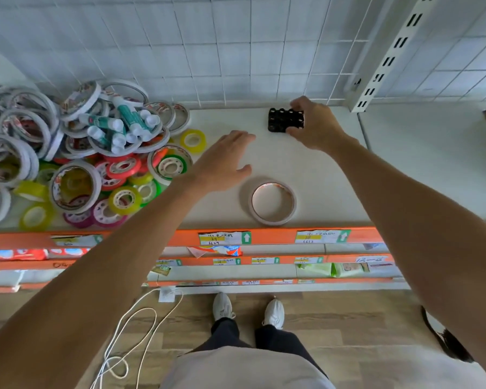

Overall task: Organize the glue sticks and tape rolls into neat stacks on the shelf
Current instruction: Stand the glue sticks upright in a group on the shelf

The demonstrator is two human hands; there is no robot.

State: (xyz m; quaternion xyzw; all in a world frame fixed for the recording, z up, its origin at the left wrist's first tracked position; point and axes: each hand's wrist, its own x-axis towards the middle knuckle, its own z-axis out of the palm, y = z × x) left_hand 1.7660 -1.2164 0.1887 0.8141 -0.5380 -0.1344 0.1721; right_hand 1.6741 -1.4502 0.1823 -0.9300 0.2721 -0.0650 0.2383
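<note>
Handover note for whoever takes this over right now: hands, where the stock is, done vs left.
Right hand: grips the black pack at the back of the shelf, near the wire grid.
Left hand: open, hovering over bare shelf, holding nothing.
One white tape roll lies flat alone near the front edge.
Everything else is a loose pile at the shelf's left end: white and coloured tape rolls, with the glue sticks lying on top.
Done: the black pack and the single roll are out of the pile; no stack built.
Left: sort and stack all rolls and glue sticks.
</note>
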